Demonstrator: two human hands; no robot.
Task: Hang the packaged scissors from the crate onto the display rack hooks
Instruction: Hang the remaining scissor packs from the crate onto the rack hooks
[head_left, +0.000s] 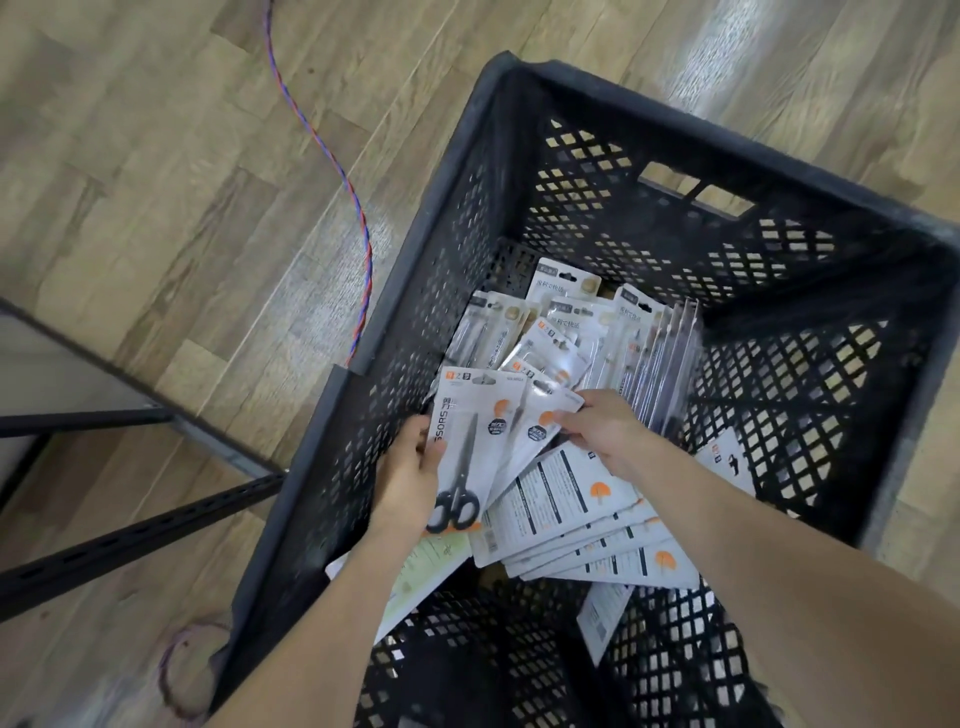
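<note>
- Your left hand (410, 475) grips a scissors pack (470, 447) inside the black crate (415, 322), ready to lift
- Your right hand (605, 434) fingers pinch a second pack (540, 423), separating it

Two bare forearms reach in from the bottom edge, with no sleeves, watch or bands on them. The left hand (410, 475) and the right hand (602, 428) wear no gloves or rings.

Your wood-plank floor (156, 156) carries the black lattice crate (779, 270) around your fingers (569, 418), a red-and-blue twisted cable (358, 208) lying up-left of them, and dark rack rails (130, 540) to their left.
</note>
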